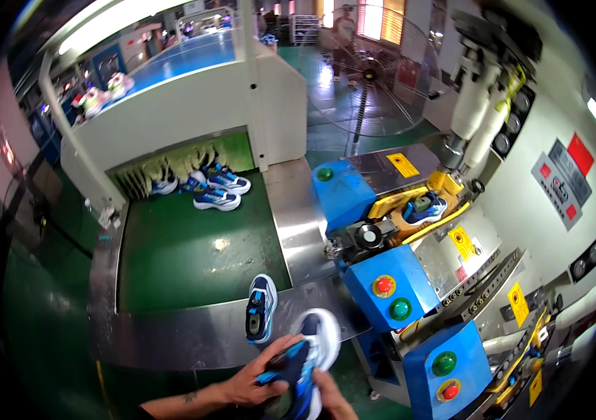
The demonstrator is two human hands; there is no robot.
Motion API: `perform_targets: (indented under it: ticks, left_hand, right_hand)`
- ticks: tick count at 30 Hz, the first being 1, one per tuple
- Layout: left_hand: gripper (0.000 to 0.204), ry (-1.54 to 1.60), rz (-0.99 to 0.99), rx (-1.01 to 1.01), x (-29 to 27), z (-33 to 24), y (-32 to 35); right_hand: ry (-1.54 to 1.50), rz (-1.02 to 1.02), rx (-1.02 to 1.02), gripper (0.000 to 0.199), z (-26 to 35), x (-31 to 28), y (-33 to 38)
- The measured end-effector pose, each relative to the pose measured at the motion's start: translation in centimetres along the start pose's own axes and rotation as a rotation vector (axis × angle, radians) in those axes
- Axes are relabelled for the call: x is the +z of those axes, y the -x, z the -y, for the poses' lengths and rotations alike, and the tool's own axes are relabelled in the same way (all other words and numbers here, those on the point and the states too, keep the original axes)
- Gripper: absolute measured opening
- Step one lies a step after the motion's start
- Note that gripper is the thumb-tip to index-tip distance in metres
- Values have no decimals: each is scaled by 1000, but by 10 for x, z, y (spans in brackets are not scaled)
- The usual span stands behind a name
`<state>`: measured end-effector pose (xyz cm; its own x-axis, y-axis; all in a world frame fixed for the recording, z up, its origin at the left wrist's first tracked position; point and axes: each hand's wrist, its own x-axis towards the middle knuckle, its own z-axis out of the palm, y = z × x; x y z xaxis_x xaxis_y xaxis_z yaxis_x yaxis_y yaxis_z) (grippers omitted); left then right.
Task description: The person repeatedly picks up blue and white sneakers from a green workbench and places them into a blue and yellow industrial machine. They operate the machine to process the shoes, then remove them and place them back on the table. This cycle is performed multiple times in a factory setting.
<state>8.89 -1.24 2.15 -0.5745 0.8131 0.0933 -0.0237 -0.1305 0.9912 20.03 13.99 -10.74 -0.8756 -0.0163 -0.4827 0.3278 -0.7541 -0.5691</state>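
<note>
Both my hands grip a blue and white sneaker (320, 336) in front of me, its white sole tilted up toward the far side. My left hand (259, 374) is wrapped round the dark blue upper near the opening. From the other side my right hand (333, 397) presses against the sole edge, partly cut off by the lower rim. Just beyond, a second sneaker (261, 308) of the same kind rests on the metal edge of the conveyor. More such sneakers (217, 199) sit farther back on the green belt.
The green conveyor belt (200, 273) runs out from a white machine housing (172, 105) with a bristle curtain. On the right stands a sole press (424, 208) with a sneaker clamped in it. Blue control boxes (390, 287) with red and green buttons jut out near my right. A large fan (369, 74) stands behind.
</note>
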Motion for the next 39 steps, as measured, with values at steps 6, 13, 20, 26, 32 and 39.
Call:
perform_targets:
  ticks: [6, 13, 20, 26, 32, 39]
  left_hand:
    - [37, 215, -265, 71, -66, 20, 23]
    - [31, 370, -680, -219, -203, 21, 43]
    - [29, 486, -533, -86, -275, -4, 36]
    - [26, 164, -222, -36, -246, -10, 2]
    - [34, 349, 524, 154, -101, -30, 64]
    - [49, 546, 1456, -275, 31, -20, 285]
  right_hand:
    - [131, -177, 68, 72, -13, 71, -42]
    - [1423, -647, -454, 95, -95, 56, -186]
    - [1000, -738, -244, 61, -69, 103, -206]
    - [182, -851, -510, 60, -94, 186, -36]
    - [505, -1131, -644, 74, -171, 261, 155]
    - [-88, -1781, -798, 64, -460, 379, 289]
